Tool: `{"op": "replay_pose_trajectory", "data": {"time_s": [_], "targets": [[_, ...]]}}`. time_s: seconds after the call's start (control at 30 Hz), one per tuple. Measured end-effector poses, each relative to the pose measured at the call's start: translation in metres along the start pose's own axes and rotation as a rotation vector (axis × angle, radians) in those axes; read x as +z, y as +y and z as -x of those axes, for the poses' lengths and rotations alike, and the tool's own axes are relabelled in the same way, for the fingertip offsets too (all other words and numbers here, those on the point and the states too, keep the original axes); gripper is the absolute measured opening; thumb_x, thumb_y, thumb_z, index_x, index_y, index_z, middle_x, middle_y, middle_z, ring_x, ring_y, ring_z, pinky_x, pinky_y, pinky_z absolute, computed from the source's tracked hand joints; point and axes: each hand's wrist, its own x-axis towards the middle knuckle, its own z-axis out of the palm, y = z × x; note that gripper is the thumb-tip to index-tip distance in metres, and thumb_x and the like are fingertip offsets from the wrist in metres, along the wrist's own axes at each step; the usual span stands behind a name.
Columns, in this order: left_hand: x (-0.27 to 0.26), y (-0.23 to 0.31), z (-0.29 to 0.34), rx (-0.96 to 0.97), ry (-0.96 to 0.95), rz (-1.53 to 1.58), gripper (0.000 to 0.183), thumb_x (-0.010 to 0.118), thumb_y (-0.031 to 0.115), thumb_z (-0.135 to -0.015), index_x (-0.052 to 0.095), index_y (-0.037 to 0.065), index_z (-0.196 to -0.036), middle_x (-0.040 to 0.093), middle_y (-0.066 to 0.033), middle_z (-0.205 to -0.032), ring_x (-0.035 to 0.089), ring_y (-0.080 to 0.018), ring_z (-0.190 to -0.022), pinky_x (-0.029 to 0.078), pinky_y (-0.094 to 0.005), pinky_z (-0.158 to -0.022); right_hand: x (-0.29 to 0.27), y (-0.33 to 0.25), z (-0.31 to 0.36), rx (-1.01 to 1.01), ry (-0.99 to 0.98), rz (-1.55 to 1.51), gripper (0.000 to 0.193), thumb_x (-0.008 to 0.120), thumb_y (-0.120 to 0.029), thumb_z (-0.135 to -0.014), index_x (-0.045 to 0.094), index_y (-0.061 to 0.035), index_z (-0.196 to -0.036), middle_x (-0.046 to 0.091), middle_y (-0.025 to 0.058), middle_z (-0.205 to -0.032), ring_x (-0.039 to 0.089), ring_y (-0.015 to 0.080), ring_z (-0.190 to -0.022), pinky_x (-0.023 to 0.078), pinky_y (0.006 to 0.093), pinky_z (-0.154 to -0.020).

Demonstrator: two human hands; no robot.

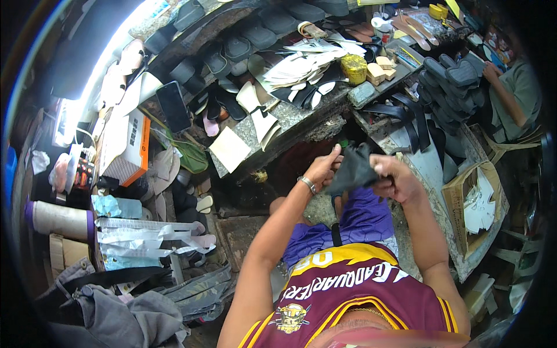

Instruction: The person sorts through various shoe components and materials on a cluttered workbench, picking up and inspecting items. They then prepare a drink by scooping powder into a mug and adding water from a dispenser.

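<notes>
Black leather piece [355,169] sits pinched between my 2 hands above my lap: my left hand [322,169] clamps its left edge, thumb up, and my right hand [394,180] grips its right side. Beyond my grip lies the cluttered workbench [301,119].

I wear a sleeveless maroon jersey [348,290] with yellow trim along the armholes and neck. White block lettering runs across its chest, edged in yellow, and a small skull emblem in yellow and white sits lower on the front. My shorts [362,223] are purple, with a faint hexagon pattern in the cloth, and a dark strap hangs down over them at the middle. Both my arms are bare from shoulder to wrist. On my left wrist sits a silver metal bracelet [307,184]. My left hand [325,168] and right hand [394,180] carry no gloves or rings that I can make out.
</notes>
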Motion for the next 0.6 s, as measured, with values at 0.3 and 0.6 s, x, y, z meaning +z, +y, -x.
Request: {"op": "replay_pose_trajectory", "data": {"time_s": [0.3,0.6], "targets": [[0.016,-0.065,0.072,0.181,-0.069,0.576,0.028,0.07,0.032,-0.104,0.072,0.015,-0.125,0.053,0.0128,-0.071,0.033,-0.0016,-0.049,0.025,-0.0207,-0.043,0.02,0.067,0.101,0.02,0.102,1.232,0.022,0.059,-0.023,-0.101,0.063,-0.0012,-0.098,0.064,0.0075,-0.078,0.06,0.0186,-0.071,0.049,0.0364,-0.069],[0.016,-0.02,0.114,0.581,0.417,-0.385,0.035,0.064,0.041,-0.106,0.076,0.01,-0.116,0.061,-0.0016,-0.087,0.049,-0.0115,-0.063,0.043,-0.0331,-0.058,0.016,0.113,0.116,-0.07,0.361,1.326,0.024,0.062,-0.022,-0.1,0.067,0.0002,-0.106,0.07,0.0209,-0.082,0.068,0.0307,-0.071,0.053,0.0405,-0.07]]}}
